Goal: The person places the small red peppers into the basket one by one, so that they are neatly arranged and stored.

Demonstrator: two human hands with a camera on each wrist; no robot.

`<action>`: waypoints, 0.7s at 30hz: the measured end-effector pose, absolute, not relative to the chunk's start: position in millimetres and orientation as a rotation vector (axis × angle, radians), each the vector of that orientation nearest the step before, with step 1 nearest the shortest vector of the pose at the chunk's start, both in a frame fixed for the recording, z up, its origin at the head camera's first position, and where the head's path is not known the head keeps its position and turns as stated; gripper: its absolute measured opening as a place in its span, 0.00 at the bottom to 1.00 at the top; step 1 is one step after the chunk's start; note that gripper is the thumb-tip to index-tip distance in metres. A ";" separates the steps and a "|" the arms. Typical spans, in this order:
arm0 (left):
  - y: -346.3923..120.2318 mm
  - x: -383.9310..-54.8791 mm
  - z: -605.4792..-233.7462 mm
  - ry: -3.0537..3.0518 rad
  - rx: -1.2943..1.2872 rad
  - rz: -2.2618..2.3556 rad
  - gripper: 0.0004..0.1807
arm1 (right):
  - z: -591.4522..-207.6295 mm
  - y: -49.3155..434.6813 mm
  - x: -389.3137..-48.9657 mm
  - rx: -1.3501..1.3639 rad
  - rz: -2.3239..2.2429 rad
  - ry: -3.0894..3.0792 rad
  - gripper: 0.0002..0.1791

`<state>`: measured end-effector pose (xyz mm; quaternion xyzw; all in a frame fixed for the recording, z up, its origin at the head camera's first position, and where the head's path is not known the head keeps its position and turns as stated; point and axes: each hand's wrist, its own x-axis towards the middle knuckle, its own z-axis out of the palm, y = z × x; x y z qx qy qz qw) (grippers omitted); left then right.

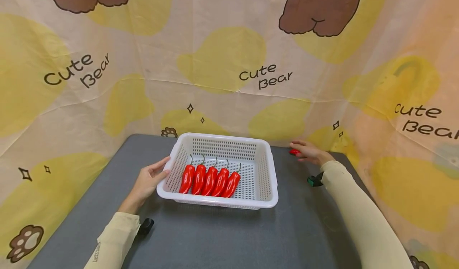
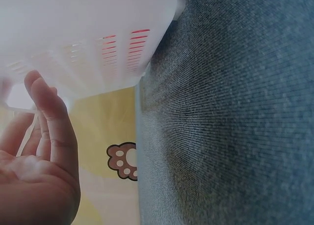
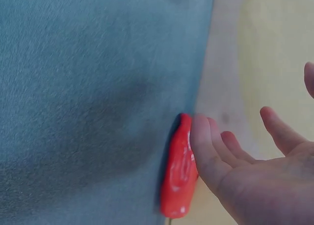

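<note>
A white perforated plastic basket [image 1: 265, 203] stands on the grey table, with several glossy red peppers [image 1: 210, 181] lying side by side in its left and middle part, green stems toward the back. My left hand [image 1: 148, 181] holds the basket's left rim between thumb and fingers; in the left wrist view the hand [image 2: 46, 146] reaches up to that rim. At the table's far right, my right hand [image 1: 309, 152] is over another red pepper [image 1: 295, 152]. The right wrist view shows this pepper [image 3: 177, 176] beside the extended fingers, thumb apart; whether they touch it I cannot tell.
The grey table [image 1: 222, 237] ends at the back against a hanging cloth [image 1: 215, 57] printed with bears and lettering. More of this cloth hangs at the left and right sides. The lone pepper lies close to the table's back edge.
</note>
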<state>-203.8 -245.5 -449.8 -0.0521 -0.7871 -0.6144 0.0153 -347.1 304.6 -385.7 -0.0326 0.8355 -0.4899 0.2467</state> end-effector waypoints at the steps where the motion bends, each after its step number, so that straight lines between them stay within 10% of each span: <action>1: -245.4 -203.9 -449.9 -2.449 -0.161 -1.912 0.34 | -387.3 306.4 -347.2 -0.083 -1.341 2.275 0.39; 21: -246.0 -203.6 -449.4 -2.468 -0.147 -1.880 0.34 | -419.9 318.3 -351.6 0.135 -1.297 2.408 0.42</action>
